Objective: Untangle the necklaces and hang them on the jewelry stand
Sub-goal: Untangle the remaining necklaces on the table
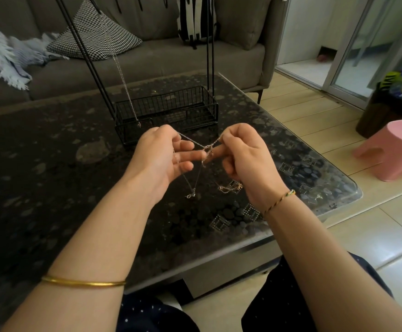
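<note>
Thin tangled necklaces [206, 149] are stretched between my two hands above the dark glass table [51, 164]. My left hand [164, 156] pinches one chain end between thumb and forefinger. My right hand [240, 152] pinches the other side, its forefinger pointing at the knot. Loose chain ends [228, 188] hang down and touch the table. Behind stands the black wire jewelry stand [166, 111] with a basket base. One silver necklace [123, 77] hangs from it on the left side.
A grey sofa [147, 56] with cushions and a blanket runs behind the table. A pink stool [394, 149] stands on the floor to the right, next to the table's rounded corner [353, 188]. My knees are below the table's near edge.
</note>
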The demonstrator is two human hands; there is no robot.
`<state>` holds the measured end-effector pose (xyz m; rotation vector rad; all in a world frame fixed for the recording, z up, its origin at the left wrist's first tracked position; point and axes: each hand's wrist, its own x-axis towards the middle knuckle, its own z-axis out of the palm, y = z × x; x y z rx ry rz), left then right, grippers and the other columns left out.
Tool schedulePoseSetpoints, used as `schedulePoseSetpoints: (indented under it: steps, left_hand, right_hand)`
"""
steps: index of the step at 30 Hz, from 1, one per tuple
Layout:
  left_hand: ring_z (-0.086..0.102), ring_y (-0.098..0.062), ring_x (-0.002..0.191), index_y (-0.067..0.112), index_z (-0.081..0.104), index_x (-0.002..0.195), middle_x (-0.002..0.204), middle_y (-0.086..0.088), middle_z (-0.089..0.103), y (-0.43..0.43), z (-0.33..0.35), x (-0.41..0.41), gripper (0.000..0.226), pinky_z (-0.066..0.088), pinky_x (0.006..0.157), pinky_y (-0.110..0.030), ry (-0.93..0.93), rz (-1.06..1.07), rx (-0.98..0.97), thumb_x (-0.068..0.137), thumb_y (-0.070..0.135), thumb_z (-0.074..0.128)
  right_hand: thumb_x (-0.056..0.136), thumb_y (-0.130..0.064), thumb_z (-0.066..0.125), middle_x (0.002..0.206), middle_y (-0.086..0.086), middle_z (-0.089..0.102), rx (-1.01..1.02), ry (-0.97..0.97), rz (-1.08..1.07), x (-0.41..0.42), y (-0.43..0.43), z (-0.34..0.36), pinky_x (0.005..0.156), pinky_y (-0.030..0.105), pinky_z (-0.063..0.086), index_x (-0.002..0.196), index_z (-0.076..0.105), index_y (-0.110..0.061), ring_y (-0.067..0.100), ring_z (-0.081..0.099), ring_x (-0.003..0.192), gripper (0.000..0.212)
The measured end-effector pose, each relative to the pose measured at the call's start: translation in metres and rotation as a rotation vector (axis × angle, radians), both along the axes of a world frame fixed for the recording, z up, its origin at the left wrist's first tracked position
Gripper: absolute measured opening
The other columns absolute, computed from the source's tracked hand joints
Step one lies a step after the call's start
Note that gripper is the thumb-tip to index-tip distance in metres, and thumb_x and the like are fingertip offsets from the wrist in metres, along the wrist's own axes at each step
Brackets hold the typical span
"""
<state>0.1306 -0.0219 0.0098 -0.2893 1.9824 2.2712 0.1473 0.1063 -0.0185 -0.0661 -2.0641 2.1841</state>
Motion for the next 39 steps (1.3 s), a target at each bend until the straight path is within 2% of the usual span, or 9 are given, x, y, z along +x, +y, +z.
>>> schedulePoseSetpoints:
  steps: [6, 9, 11, 13, 19, 22, 29, 34, 39]
  left_hand:
    - [0.063, -0.015, 0.046, 0.009, 0.045, 0.092, 0.076, -0.013, 0.063, 0.001, 0.0, 0.003, 0.015, 0.033, 0.033, -0.017, -0.054, -0.064, -0.016, 0.099, 0.007, 0.032]
    - [0.066, -0.017, 0.05, 0.009, 0.045, 0.092, 0.077, -0.013, 0.064, 0.0, 0.001, 0.003, 0.016, 0.032, 0.033, -0.015, -0.058, -0.06, 0.003, 0.099, 0.007, 0.031]
    - [0.069, -0.019, 0.055, 0.008, 0.045, 0.096, 0.077, -0.013, 0.064, -0.002, 0.002, 0.003, 0.015, 0.032, 0.034, -0.015, -0.056, -0.053, 0.028, 0.099, 0.007, 0.031]
    - [0.071, -0.021, 0.059, 0.008, 0.045, 0.101, 0.078, -0.014, 0.064, -0.002, 0.003, 0.004, 0.012, 0.033, 0.035, -0.015, -0.054, -0.044, 0.044, 0.099, 0.006, 0.032]
    - [0.073, -0.024, 0.068, 0.012, 0.046, 0.093, 0.084, -0.013, 0.064, -0.001, 0.003, 0.004, 0.013, 0.039, 0.036, -0.017, -0.05, 0.002, 0.039, 0.098, 0.007, 0.035]
    - [0.073, -0.024, 0.069, 0.013, 0.046, 0.09, 0.083, -0.012, 0.064, -0.001, 0.001, 0.002, 0.015, 0.04, 0.037, -0.018, -0.037, 0.025, 0.018, 0.098, 0.007, 0.035]
    - [0.072, -0.024, 0.073, 0.012, 0.045, 0.108, 0.088, -0.011, 0.06, 0.001, -0.003, -0.001, 0.015, 0.04, 0.037, -0.018, -0.038, 0.071, -0.045, 0.098, 0.009, 0.033]
    - [0.07, -0.023, 0.068, 0.012, 0.044, 0.11, 0.089, -0.011, 0.056, 0.002, -0.004, -0.001, 0.015, 0.036, 0.035, -0.017, -0.056, 0.088, -0.033, 0.1, 0.011, 0.033]
    - [0.066, -0.016, 0.056, 0.012, 0.044, 0.119, 0.09, -0.012, 0.058, 0.003, -0.006, -0.001, 0.021, 0.032, 0.034, -0.016, -0.08, 0.08, 0.002, 0.101, 0.012, 0.034]
  right_hand:
    - [0.1, -0.016, 0.043, 0.052, -0.005, 0.058, 0.066, 0.048, 0.001, -0.001, -0.002, -0.002, 0.038, 0.012, 0.03, 0.085, 0.048, -0.013, -0.001, 0.044, 0.038, 0.015]
    - [0.099, -0.016, 0.044, 0.061, 0.006, 0.06, 0.102, 0.059, 0.022, -0.002, -0.001, -0.003, 0.039, 0.011, 0.031, 0.088, 0.05, -0.011, 0.0, 0.047, 0.038, 0.014]
    - [0.099, -0.014, 0.043, 0.066, 0.012, 0.059, 0.098, 0.064, 0.04, -0.002, -0.002, -0.004, 0.039, 0.009, 0.032, 0.092, 0.05, -0.008, 0.001, 0.051, 0.039, 0.012]
    - [0.099, -0.013, 0.044, 0.065, 0.012, 0.059, 0.098, 0.074, 0.045, -0.002, -0.002, -0.005, 0.041, 0.009, 0.033, 0.094, 0.051, -0.005, 0.001, 0.053, 0.042, 0.011]
    - [0.097, -0.012, 0.047, 0.065, 0.004, 0.061, 0.18, 0.079, 0.057, -0.004, -0.002, -0.008, 0.042, 0.011, 0.034, 0.089, 0.054, -0.012, 0.0, 0.046, 0.041, 0.011]
    - [0.095, -0.008, 0.05, 0.067, 0.004, 0.064, 0.216, 0.082, 0.066, -0.005, -0.001, -0.009, 0.043, 0.015, 0.038, 0.087, 0.055, -0.014, 0.003, 0.047, 0.044, 0.011]
    - [0.091, -0.007, 0.055, 0.07, 0.007, 0.071, 0.375, 0.148, 0.025, -0.005, 0.0, -0.011, 0.047, 0.015, 0.042, 0.096, 0.055, -0.01, 0.006, 0.053, 0.045, 0.006]
    - [0.093, -0.007, 0.053, 0.063, 0.0, 0.063, 0.417, 0.197, 0.039, -0.005, -0.001, -0.01, 0.051, 0.01, 0.041, 0.1, 0.049, -0.012, -0.001, 0.053, 0.048, 0.009]
    - [0.095, -0.009, 0.051, 0.061, -0.002, 0.059, 0.387, 0.212, 0.07, -0.004, -0.002, -0.008, 0.056, 0.012, 0.04, 0.102, 0.047, -0.016, -0.002, 0.051, 0.052, 0.011]
